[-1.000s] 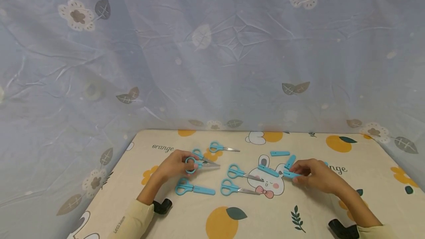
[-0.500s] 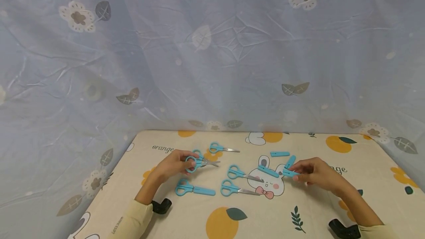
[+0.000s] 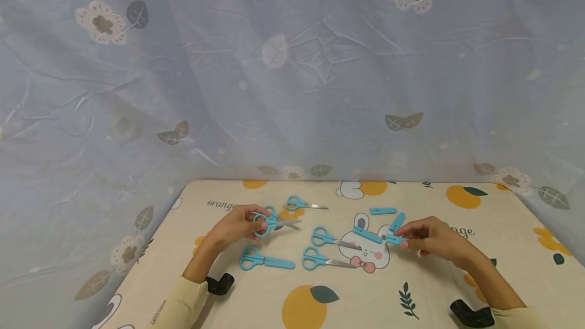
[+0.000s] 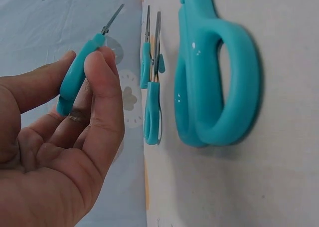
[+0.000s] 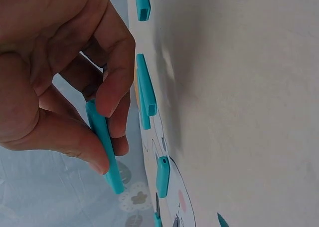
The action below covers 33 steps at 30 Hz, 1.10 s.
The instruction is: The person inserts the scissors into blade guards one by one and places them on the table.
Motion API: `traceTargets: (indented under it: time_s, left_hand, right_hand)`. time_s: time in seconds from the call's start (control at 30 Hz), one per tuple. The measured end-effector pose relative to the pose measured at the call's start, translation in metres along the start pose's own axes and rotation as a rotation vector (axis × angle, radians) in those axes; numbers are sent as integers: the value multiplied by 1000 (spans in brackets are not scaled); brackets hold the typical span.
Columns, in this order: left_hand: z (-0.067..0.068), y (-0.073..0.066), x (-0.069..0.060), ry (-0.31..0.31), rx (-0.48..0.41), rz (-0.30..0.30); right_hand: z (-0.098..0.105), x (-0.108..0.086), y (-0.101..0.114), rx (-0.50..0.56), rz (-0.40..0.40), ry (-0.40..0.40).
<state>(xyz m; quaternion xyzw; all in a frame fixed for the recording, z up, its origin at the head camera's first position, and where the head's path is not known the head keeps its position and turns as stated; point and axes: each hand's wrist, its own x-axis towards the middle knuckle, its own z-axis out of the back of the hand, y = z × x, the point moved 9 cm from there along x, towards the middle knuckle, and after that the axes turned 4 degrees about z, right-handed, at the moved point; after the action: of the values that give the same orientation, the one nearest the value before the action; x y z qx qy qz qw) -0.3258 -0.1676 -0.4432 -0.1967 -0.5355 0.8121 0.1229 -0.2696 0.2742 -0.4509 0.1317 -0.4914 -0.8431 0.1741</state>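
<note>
My left hand (image 3: 235,228) grips a pair of small scissors (image 3: 269,223) by the light-blue handle, between thumb and fingers, raised off the cloth. In the left wrist view the bare blades of these scissors (image 4: 113,18) point away from the palm. Just behind, another pair (image 3: 268,210) is partly hidden by them. My right hand (image 3: 434,238) pinches a narrow light-blue blade cover (image 5: 103,132) between thumb and fingertips, above the cloth. Close to that hand lie loose blade covers (image 3: 397,221), several in all, including one on the printed rabbit (image 3: 367,235).
Uncovered scissors lie mid-table, the middle pair (image 3: 322,236) above the front pair (image 3: 313,258); another (image 3: 296,203) lies farther back. At front left a pair wears its blade cover (image 3: 280,263). A patterned cloth (image 3: 356,298) covers the table, with a grey-blue curtain (image 3: 292,90) behind.
The blade tips of the scissors in my left hand have tilted slightly toward the back. My right hand, with the blade cover, has shifted a little left. The lying things stay put.
</note>
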Motion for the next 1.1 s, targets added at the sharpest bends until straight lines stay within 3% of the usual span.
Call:
traceTargets:
  time_s: [0.3, 0.67, 1.1]
  left_hand:
    - [1, -8, -1, 38, -21, -51]
    - [-2, -6, 0, 22, -42, -11]
    - [-11, -13, 0, 44, -35, -25]
  right_hand:
    - [-4, 0, 2, 48, -5, 27]
    - [-7, 6, 5, 33, -29, 23]
    - [-11, 11, 11, 35, -34, 25]
